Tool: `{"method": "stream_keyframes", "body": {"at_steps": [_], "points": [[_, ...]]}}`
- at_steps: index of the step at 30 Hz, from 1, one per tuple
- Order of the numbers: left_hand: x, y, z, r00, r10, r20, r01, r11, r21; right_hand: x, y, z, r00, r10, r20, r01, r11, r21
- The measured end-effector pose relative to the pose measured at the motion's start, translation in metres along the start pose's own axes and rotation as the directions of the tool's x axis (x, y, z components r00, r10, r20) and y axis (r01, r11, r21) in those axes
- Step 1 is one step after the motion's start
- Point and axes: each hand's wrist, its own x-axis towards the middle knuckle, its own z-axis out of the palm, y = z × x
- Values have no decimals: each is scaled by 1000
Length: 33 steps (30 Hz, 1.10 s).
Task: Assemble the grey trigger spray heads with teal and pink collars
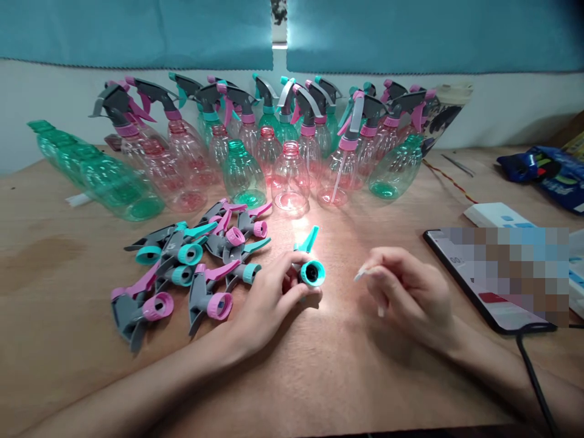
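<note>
My left hand (278, 283) is closed around a grey spray trigger head (312, 274) with a turquoise collar and lever. The collar's open end faces me. To the right, my right hand (406, 292) is raised over the table with its fingers pinched. A small whitish, translucent tip (360, 273) shows at its fingertips; I cannot make out what it is. Left of my left hand lies a pile of loose trigger heads, some with pink collars (158, 306), others with turquoise ones (190, 253).
Behind stand rows of clear pink bottles (291, 176) and green bottles (246, 176), many topped with trigger heads. Several green bottles (114, 182) lean at the left. A phone (479, 280) with a black cable (531, 371), a white power strip (497, 214) and a blue packet (547, 173) occupy the right.
</note>
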Motion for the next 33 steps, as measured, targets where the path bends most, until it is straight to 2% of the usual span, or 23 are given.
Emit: {"method": "stream_keyframes", "body": {"at_steps": [2, 6, 11, 14, 17, 24, 29, 33], "points": [[1, 0, -1, 1000, 2, 6, -2, 1000, -8, 2, 4, -1, 993, 115, -22, -112, 986, 123], [1, -1, -3, 999, -6, 40, 6, 1000, 14, 5, 7, 4, 954, 284, 96, -299, 915, 271], [1, -1, -3, 999, -3, 46, 1, 999, 32, 7, 1, 10, 925, 378, 38, -364, 854, 372], [1, -1, -3, 999, 1, 49, -2, 999, 32, 8, 2, 11, 906, 418, 71, -406, 806, 430], [1, -1, -4, 999, 11, 50, -13, 999, 44, 9, 4, 10, 897, 427, 115, -430, 781, 452], [1, -3, -3, 998, 33, 49, -35, 999, 36, 10, 3, 5, 899, 408, 158, -437, 836, 332], [1, -3, -2, 996, 61, 66, -66, 996, 62, 6, -1, 7, 877, 392, 279, -472, 814, 340], [1, -4, -1, 990, 93, 101, -104, 989, 107, 3, -1, 9, 871, 332, 363, -446, 844, 298]]}}
